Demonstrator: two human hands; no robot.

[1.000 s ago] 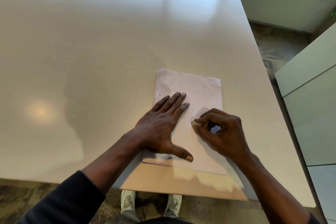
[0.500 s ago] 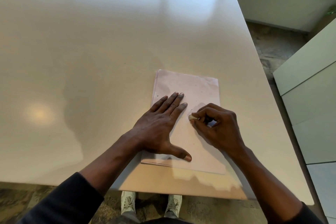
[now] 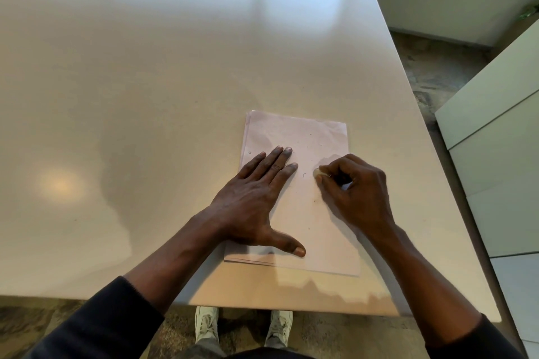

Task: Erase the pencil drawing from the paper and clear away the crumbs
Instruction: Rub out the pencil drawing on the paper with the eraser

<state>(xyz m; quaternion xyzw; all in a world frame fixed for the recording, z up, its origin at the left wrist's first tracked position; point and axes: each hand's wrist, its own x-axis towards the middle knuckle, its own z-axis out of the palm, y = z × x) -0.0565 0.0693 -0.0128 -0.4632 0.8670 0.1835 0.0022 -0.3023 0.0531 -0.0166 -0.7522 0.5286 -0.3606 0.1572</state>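
My right hand (image 3: 355, 186) is curled tight around a small pale eraser (image 3: 318, 173). I pinch it between thumb and fingertips, so only its rounded end pokes out to the left of my knuckles, where it touches the paper (image 3: 309, 137). The paper is a pale pink sheet on top of a thin stack, whose lower edges peek out at the near left corner. It lies under both my hands on the glossy beige table (image 3: 145, 96).

My left hand (image 3: 250, 201) lies flat just left of the eraser, fingers straight and thumb spread wide toward me, pressing the sheet down. Between its fingertips and the eraser sits a short dark curl; I cannot tell whether it is crumb or pencil line. Tiny dark specks (image 3: 320, 144) are scattered beyond my grip toward the faintly wrinkled far edge, with a few nearer me. All these marks are too small to read.
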